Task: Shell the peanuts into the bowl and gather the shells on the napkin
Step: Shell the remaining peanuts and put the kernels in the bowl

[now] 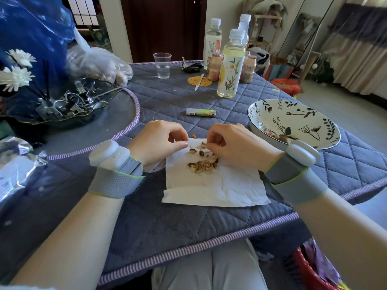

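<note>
A white napkin (213,185) lies on the quilted table cover in front of me, with a small heap of peanut shells (203,164) on its far half. My left hand (159,141) hovers at the napkin's far left corner. Its fingers are curled and its thumb points toward the shells; what it holds is hidden. My right hand (234,145) is over the napkin's far right side and pinches a bit of peanut shell (204,144) at its fingertips. The patterned bowl (293,110) stands to the right, with a few peanut kernels (278,136) in it.
A clear bag of peanuts (98,63) lies at the back left beside a glass dish of clips (62,105). A lighter (200,112) lies beyond my hands. Bottles (230,65) and a plastic cup (163,64) stand at the back. One shell crumb (194,135) lies off the napkin.
</note>
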### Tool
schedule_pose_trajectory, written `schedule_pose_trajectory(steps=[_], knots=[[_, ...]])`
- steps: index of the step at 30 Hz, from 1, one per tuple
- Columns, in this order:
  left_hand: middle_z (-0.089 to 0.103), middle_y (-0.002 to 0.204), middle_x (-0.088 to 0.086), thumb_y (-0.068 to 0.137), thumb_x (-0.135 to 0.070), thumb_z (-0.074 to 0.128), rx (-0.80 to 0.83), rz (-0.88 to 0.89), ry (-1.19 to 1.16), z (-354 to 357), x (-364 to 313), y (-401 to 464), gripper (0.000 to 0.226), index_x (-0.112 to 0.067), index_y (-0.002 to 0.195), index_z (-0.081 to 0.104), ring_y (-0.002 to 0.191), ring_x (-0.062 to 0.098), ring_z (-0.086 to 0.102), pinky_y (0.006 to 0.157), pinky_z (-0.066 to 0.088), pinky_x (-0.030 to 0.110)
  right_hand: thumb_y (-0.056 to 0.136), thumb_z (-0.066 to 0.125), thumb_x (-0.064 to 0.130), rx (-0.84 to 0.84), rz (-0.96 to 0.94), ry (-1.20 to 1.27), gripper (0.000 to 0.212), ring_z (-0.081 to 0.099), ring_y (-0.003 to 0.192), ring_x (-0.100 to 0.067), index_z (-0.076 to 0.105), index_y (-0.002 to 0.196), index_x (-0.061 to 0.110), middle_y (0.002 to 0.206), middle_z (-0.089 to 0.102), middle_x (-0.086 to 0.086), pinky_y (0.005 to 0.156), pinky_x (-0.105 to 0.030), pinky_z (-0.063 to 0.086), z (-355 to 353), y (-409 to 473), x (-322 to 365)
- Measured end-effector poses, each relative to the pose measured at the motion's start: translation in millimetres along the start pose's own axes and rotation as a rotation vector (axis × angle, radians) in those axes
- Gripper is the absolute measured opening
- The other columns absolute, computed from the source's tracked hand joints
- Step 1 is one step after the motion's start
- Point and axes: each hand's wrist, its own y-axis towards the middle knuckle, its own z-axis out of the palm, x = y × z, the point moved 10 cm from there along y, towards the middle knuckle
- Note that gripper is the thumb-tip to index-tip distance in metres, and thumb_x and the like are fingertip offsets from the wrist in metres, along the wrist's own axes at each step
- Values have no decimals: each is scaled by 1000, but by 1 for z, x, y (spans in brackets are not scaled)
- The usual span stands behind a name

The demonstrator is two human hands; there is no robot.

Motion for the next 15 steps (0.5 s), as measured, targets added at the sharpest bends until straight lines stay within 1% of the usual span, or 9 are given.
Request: schedule_pose_trajectory(steps=[3, 6, 7, 8, 11, 13, 15], knots=[[64, 78, -7, 80, -25, 66, -12, 3, -50, 0, -4, 0, 11, -20, 91, 67, 72, 3, 56, 62, 37, 5, 89, 50, 20, -37, -6, 20, 15, 51, 74, -16, 60, 98, 13, 81, 59, 2, 70, -24, 41, -6, 0, 0], [65, 75, -14, 79, -22, 67, -18, 10, -170, 5, -13, 2, 4, -24, 83, 67, 72, 3, 58, 62, 40, 6, 88, 50, 16, -96, -36, 29, 16, 48, 65, -9, 65, 91, 10, 78, 58, 4, 61, -13, 35, -18, -4, 2], [65, 75, -15, 79, -21, 68, -19, 15, -225, 8, -17, 4, 6, -26, 80, 66, 71, 1, 58, 63, 41, 5, 88, 50, 15, -113, -40, 28, 16, 47, 63, -7, 65, 89, 10, 78, 59, 3, 63, -12, 36, -24, -6, 2], [66, 74, -14, 78, -20, 68, -25, 22, -275, 9, -22, 5, 9, -29, 78, 65, 69, -2, 58, 63, 41, 4, 87, 51, 14, -134, -41, 24, 16, 48, 64, -7, 65, 89, 9, 79, 60, 1, 65, -13, 36, -32, -9, 2], [67, 73, -12, 78, -21, 69, -57, 59, -326, 7, -43, 16, 14, -32, 73, 63, 65, -5, 57, 62, 42, 4, 86, 51, 13, -224, -22, -1, 15, 55, 74, -19, 65, 87, 8, 83, 66, -5, 67, -23, 37, -69, -22, -11], [67, 74, -10, 79, -21, 68, -63, 84, -311, 5, -62, 29, 10, -30, 75, 65, 65, -2, 57, 62, 43, 7, 87, 50, 15, -258, 32, -39, 15, 57, 79, -22, 64, 88, 9, 84, 67, -6, 70, -27, 39, -93, -32, -32], [67, 76, -4, 80, -19, 67, -55, 120, -279, 6, -86, 46, 4, -23, 80, 67, 66, 3, 58, 63, 44, 12, 87, 50, 16, -283, 109, -90, 16, 56, 81, -23, 64, 89, 8, 84, 66, -7, 69, -28, 38, -112, -39, -59]])
